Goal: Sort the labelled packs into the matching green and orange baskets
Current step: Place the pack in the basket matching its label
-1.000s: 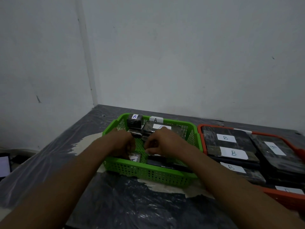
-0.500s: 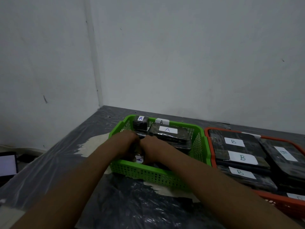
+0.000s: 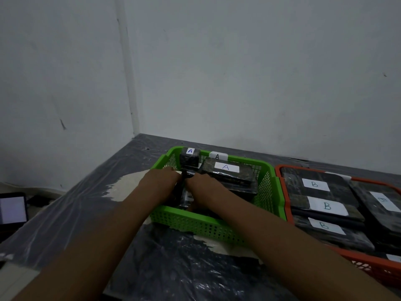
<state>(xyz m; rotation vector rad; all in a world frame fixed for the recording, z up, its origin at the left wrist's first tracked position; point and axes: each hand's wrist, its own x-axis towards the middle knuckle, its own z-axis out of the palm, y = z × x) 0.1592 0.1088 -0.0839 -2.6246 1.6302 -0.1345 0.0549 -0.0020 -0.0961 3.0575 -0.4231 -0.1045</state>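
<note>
Both hands reach into the green basket [image 3: 217, 227]. My left hand [image 3: 161, 183] and my right hand [image 3: 202, 184] grip a dark wrapped pack [image 3: 184, 197] standing on edge between them at the basket's left side; most of it is hidden by my fingers. A large pack labelled A [image 3: 230, 174] lies at the basket's right. A small pack labelled A [image 3: 189, 158] stands at the back left. The orange basket [image 3: 368, 266] to the right holds several dark packs labelled B [image 3: 321, 203].
The baskets sit on a table covered in dark plastic sheeting [image 3: 178, 268], set into a corner of white walls. A device with a lit screen [image 3: 12, 208] lies on the floor at the far left.
My hands have drawn together at the left side of the green basket and closed on the upright pack. The small white label seen between them earlier is now covered.
</note>
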